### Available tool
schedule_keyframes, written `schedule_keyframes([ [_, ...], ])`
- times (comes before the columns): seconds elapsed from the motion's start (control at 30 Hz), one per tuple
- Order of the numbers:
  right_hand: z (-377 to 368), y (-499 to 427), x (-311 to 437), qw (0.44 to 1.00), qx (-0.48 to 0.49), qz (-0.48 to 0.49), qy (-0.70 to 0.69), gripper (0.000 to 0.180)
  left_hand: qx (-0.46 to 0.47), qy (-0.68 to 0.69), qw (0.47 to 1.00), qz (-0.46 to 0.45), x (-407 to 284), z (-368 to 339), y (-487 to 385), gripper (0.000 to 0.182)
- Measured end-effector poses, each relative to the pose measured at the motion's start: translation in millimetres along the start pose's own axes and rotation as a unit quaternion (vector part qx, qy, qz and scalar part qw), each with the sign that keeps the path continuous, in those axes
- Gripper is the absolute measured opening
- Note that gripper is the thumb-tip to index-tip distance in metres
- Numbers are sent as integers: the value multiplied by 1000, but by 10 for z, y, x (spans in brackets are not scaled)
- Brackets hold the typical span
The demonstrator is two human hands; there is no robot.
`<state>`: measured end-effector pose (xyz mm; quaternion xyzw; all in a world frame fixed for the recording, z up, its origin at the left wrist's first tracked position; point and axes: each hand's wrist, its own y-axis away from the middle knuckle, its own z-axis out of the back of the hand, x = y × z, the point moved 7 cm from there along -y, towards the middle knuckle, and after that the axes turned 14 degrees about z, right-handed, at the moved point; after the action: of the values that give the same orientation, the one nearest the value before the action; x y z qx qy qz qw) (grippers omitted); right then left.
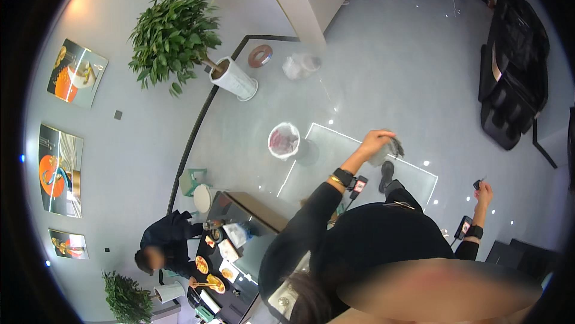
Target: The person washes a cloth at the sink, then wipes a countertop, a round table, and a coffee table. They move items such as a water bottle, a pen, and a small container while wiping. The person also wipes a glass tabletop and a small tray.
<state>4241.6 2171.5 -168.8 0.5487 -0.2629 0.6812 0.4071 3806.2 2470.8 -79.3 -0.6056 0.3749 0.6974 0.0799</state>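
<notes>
My left hand (377,140) is raised in front of my body, gripping a translucent, crumpled item with a dark part (396,148); blur hides exactly what it is. Out to the right, my right hand (484,194) pinches a small black object (477,184), perhaps a key fob. Each wrist wears a black strap with a small device. Left of my left hand, apart from it, stands a waste bin (284,141) lined with a white bag, with reddish and pale rubbish inside. My dark shoe (386,175) shows on the floor below.
At lower left a person (168,243) holds chopsticks over a dark table (240,306) with several dishes. A potted tree (233,79), a plastic bag (294,66) and a brown ring (260,56) are near the wall. A black massage chair (514,68) stands right.
</notes>
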Motion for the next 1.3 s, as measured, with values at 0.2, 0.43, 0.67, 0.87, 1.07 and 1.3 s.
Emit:
schedule_keyframes([
  [0.2, -2721, -2117, 1562, 983, 152, 89, -40, 14, -125, -20, 988, 92, -748, 1247, -1205, 24],
  [0.43, -5863, -3434, 2934, 931, 315, 172, -72, 20, -226, -32, 971, 76, -1129, 2792, -3089, 24],
  [0.67, -6567, -5220, 3094, 954, 252, 160, 15, 26, -235, -35, 969, 63, -2171, 3854, -5109, 23],
  [0.87, -7059, -7118, 2902, 978, 180, 100, -19, 22, -245, -11, 969, 41, -2739, 4601, -6656, 22],
  [1.07, -9393, -8761, 3754, 956, 261, 129, -41, 22, -336, 24, 935, 114, -2928, 5554, -7320, 25],
  [1.3, -12829, -8707, 5383, 843, 491, 194, -107, 23, -452, 157, 867, 141, -2996, 6282, -7512, 24],
])
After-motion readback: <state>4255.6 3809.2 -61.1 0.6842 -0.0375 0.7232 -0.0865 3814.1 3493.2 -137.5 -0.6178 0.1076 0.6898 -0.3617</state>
